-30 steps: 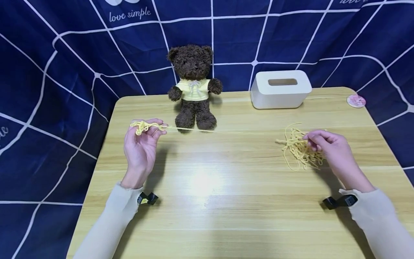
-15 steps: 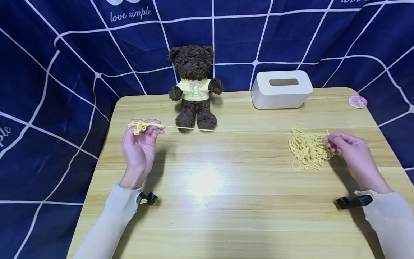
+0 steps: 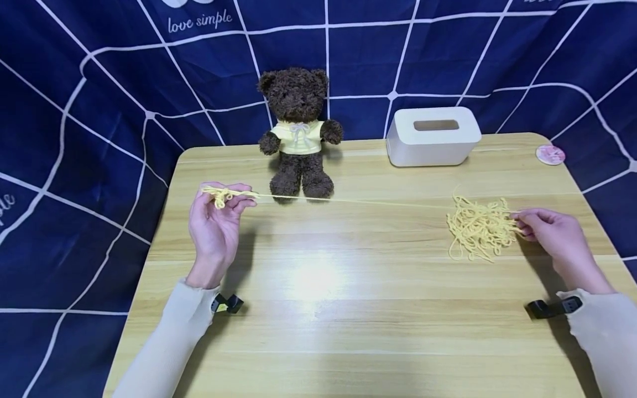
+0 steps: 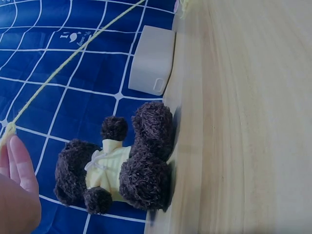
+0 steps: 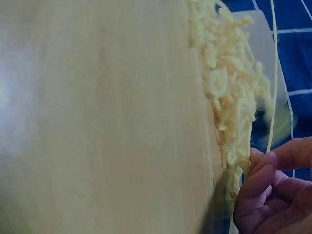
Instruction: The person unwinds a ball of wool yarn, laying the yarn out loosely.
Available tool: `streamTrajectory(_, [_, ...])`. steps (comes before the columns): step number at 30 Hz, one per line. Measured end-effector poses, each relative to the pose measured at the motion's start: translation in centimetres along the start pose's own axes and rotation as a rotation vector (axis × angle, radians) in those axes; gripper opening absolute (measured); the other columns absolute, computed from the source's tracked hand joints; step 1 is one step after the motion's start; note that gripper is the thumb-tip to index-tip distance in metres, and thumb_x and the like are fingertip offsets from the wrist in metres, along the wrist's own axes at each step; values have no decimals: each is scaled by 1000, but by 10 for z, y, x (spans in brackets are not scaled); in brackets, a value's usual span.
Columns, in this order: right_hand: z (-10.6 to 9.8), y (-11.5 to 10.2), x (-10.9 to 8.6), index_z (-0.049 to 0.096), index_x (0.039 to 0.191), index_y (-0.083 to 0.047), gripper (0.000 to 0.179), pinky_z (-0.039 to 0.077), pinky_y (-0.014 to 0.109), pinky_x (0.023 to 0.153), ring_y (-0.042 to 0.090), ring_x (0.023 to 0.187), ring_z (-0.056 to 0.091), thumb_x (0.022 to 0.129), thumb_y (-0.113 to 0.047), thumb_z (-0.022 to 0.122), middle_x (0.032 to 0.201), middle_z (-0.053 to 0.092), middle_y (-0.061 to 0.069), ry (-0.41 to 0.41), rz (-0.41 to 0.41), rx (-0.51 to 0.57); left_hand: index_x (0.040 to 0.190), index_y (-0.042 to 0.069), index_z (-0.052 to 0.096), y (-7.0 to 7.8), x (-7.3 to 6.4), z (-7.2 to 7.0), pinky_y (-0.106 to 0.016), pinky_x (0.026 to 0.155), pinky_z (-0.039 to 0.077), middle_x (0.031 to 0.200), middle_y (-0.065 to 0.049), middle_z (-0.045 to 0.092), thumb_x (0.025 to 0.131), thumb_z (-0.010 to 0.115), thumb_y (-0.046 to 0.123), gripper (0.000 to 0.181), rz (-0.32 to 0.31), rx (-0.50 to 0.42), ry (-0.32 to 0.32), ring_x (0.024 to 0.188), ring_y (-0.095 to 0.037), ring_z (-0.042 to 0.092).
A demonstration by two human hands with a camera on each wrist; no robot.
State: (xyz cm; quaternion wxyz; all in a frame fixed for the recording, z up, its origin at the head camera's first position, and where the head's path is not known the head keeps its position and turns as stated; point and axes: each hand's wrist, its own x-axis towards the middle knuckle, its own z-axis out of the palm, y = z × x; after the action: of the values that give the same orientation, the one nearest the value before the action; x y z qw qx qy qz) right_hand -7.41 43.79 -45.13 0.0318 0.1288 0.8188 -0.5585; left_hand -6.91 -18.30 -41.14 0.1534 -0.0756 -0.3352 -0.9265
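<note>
My left hand (image 3: 217, 226), raised over the table's left side, pinches yellow yarn (image 3: 221, 196) between thumb and fingers, with a small looped bunch lying across them. From there one strand (image 4: 63, 64) runs taut to the right, passing in front of the teddy bear's feet in the head view. At the other end my right hand (image 3: 562, 237) pinches the yarn between thumb and forefinger, as the right wrist view shows. Just left of those fingers is a loose, tangled yarn pile (image 3: 481, 226) on the table, many loops spread out.
A brown teddy bear (image 3: 297, 110) in a yellow shirt stands at the table's back edge. Right of it is a white tissue box (image 3: 433, 138). A round pink coaster (image 3: 549, 155) lies at the back right corner. Dark blue gridded cloth (image 3: 358, 61) hangs behind the wooden table (image 3: 318, 331).
My right hand has moved right, drawing the strand out longer and taut. The yarn pile has shifted slightly right and spread out. My left hand has stayed nearly still.
</note>
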Motion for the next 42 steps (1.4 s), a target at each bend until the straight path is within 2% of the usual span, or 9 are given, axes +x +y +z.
streamTrajectory(7, [13,-2,0,84,100,-30,30,56,13,64,2,76,62,113,-19,60,85,72,-14,-44,-20,-27,96,1,60,-2,-1,1,-46,77,69,102,-31,77,115,23,7,43,-86,-10,-34,94,-42,79])
streamTrajectory(11, [21,-5,-6,82,107,-33,28,54,13,64,1,77,61,113,-18,59,90,71,-18,-25,-25,-25,91,3,61,-3,-1,2,-47,81,69,103,-29,78,115,22,7,46,-107,23,-44,96,-42,79])
streamTrajectory(16, [36,-14,-14,77,117,-29,19,52,11,63,0,77,59,111,-19,62,102,67,-24,70,-48,-17,95,2,58,-4,-1,3,-41,77,67,101,-29,78,115,21,7,42,-103,14,-23,88,-40,78])
streamTrajectory(19, [47,-20,-16,76,121,-24,18,51,10,61,-1,77,59,110,-18,63,106,66,-21,135,-59,2,99,2,58,-5,-2,5,-38,73,65,99,-29,77,114,21,6,40,-98,-1,2,85,-39,77])
streamTrajectory(21, [55,-25,-18,76,123,-23,20,49,11,58,1,75,58,109,-17,63,101,66,-18,183,-64,8,99,2,58,-5,-2,6,-37,73,65,99,-28,77,114,22,6,39,-98,-3,9,85,-39,76])
streamTrajectory(26, [81,-44,-22,78,128,-19,27,42,11,59,6,81,50,106,-12,64,107,53,-9,349,-105,-10,98,3,59,-5,-1,6,-37,73,64,97,-27,77,114,23,7,39,-105,-10,19,84,-38,76])
streamTrajectory(28, [95,-53,-23,78,130,-14,28,40,11,61,7,85,46,105,-9,64,114,47,-8,378,-140,-17,98,3,59,-5,-1,7,-36,72,63,96,-27,77,114,24,8,39,-110,-17,24,83,-37,75])
streamTrajectory(36, [149,-72,-29,76,125,2,25,44,13,65,9,84,49,105,-2,61,115,55,-8,259,-328,57,94,5,59,-7,-2,11,-35,71,62,92,-23,75,113,25,8,39,-107,30,10,81,-34,71])
streamTrajectory(42, [193,-88,-37,72,126,2,23,41,18,49,12,65,49,106,-5,63,80,57,-1,82,-325,149,97,6,59,-8,-3,13,-35,73,61,92,-21,75,113,23,10,39,-93,50,-11,83,-35,71])
